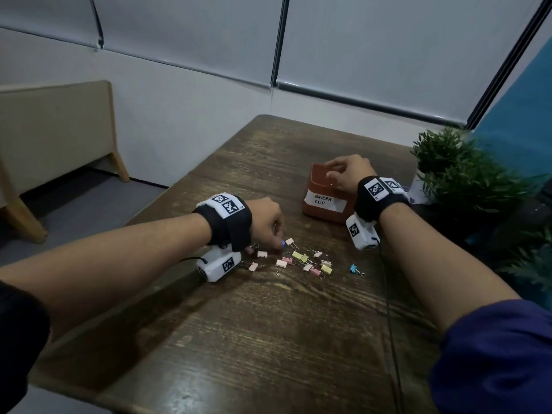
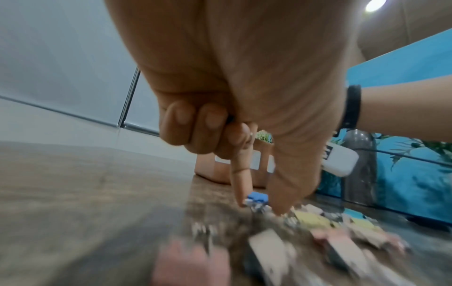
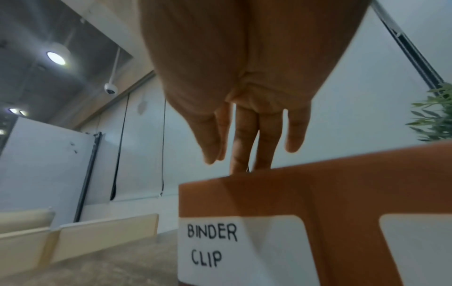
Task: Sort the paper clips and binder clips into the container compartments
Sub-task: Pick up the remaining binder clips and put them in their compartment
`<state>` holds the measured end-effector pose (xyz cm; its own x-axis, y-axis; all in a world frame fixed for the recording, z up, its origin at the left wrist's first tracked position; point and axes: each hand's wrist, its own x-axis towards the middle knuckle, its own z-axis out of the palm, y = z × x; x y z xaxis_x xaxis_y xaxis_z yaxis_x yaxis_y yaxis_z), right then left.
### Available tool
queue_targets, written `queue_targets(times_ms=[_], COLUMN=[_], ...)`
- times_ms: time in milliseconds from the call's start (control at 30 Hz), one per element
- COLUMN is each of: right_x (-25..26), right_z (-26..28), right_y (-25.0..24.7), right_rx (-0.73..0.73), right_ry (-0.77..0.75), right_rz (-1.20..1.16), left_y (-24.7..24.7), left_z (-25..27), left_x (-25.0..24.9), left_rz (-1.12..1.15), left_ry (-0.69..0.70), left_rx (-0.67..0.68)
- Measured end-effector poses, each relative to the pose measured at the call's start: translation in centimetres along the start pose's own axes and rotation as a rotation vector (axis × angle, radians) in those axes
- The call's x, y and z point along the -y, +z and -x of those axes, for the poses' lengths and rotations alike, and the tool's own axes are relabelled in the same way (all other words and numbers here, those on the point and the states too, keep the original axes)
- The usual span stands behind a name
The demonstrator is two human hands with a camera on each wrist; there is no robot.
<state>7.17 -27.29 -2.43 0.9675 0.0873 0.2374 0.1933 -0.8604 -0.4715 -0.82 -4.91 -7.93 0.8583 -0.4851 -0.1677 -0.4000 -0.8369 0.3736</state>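
Left hand (image 1: pixel 267 218) low over dark wood-grain table (image 1: pixel 268 339), index finger (image 2: pixel 240 180) and thumb tip to the table on either side of small blue binder clip (image 2: pixel 257 198); other fingers curled in; whether the clip is actually pinched: cannot tell. Scatter of pastel pink, yellow and cream binder clips (image 1: pixel 301 261) just right of it, one light-blue clip (image 1: pixel 354 268) apart at far right. Right hand (image 1: pixel 348 174) over rim of orange plastic container (image 1: pixel 321 204), compartment labelled "BINDER CLIP" (image 3: pixel 212 244); fingers hang straight, relaxed; a thin metal bit shows betw. two fingertips, hold unclear.
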Motion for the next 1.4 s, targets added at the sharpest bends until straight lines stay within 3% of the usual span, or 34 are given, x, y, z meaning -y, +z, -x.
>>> queue_targets(times_ms=[100, 200, 267, 467, 567, 667, 767, 833, 933, 1000, 1067, 1233, 1400], right_x=[-0.7, -1.6, -2.5, -4.4, -5.1, -5.3, -5.0, -4.5, -3.6, -3.0, -2.7, -2.9, -3.0], right_z=[1.5, 4.4, 6.4, 10.7, 11.8, 12.6, 12.9, 12.9, 13.0, 13.0, 13.0, 12.6, 12.6], right_y=[-0.7, -1.1, -1.0, -0.8, -1.5, -1.3, -0.8, -0.5, 0.3, 0.8, 1.0, 0.5, 1.3], right_rx=[-0.112, -0.041, 0.034, 0.376, 0.489, 0.583, 0.58, 0.539, 0.477, 0.45, 0.445, 0.4, 0.457], right_ry=[-0.026, -0.04, -0.017, 0.124, 0.135, 0.12, 0.108, 0.096, 0.04, 0.008, -0.002, 0.056, 0.364], right_rz=[-0.089, -0.068, -0.02, 0.061, 0.121, 0.217, 0.244, 0.252, 0.341, 0.404, 0.411, 0.1, -0.573], left_y=[-3.1, -7.0, -8.5, -8.2, -6.8, -6.2, -5.8, -4.9, -2.8, -1.3, 0.0, 1.1, 1.4], left_z=[-1.8, -5.2, -8.1, -15.1, -14.3, -11.6, -6.1, -2.4, 2.3, 4.0, 4.9, 5.3, 4.9], left_x=[-0.2, -2.2, -3.8, -6.4, -7.2, -6.9, -5.7, -4.2, -2.0, -0.5, 0.8, 1.3, 0.6], left_rz=[-0.019, -0.036, -0.084, -0.167, -0.156, -0.134, -0.113, -0.118, -0.104, -0.135, -0.179, -0.176, -0.227], left_ry=[0.01, 0.027, 0.011, -0.039, -0.002, 0.054, 0.125, 0.126, 0.016, -0.036, -0.037, -0.031, 0.002], left_rx=[-0.136, -0.333, -0.395, -0.251, -0.252, -0.389, -0.469, -0.35, -0.02, 0.05, 0.027, -0.029, -0.035])
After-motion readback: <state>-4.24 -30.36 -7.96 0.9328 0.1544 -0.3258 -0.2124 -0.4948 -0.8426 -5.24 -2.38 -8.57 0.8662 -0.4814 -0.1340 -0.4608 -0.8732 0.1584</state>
